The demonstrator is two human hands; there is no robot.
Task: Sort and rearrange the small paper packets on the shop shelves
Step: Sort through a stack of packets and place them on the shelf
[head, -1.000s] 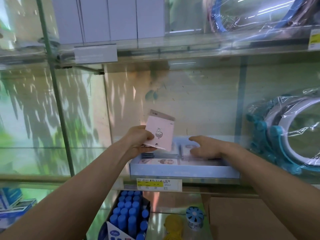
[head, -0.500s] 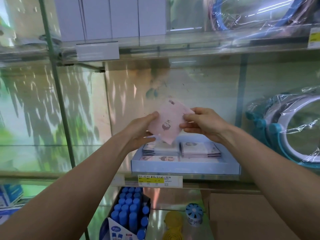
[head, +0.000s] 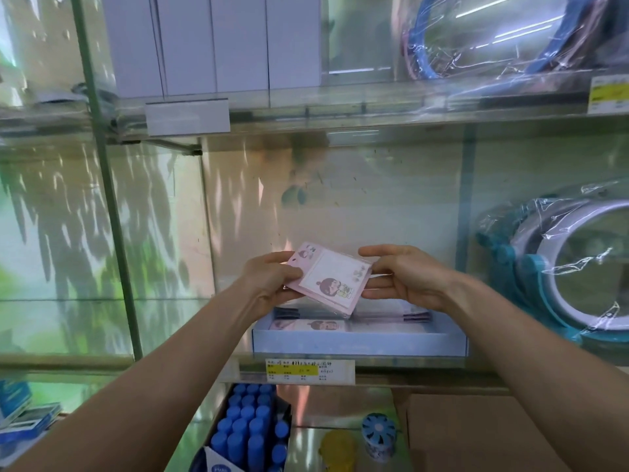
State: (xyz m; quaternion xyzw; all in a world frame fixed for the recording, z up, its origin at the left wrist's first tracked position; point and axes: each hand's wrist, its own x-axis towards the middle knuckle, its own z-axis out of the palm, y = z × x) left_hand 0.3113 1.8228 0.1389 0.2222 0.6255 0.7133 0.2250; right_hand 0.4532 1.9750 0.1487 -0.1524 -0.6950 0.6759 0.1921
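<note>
A cartoon-printed packet (head: 328, 279) is pinched at opposite edges by left hand (head: 272, 284) and right hand (head: 405, 277); the label (head: 309, 371) writing is blurred.

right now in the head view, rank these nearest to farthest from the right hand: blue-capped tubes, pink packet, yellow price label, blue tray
1. pink packet: pinched by the right hand, on its left.
2. blue tray: just below it.
3. yellow price label: shelf edge under the tray.
4. blue-capped tubes: lower shelf, down left.
</note>
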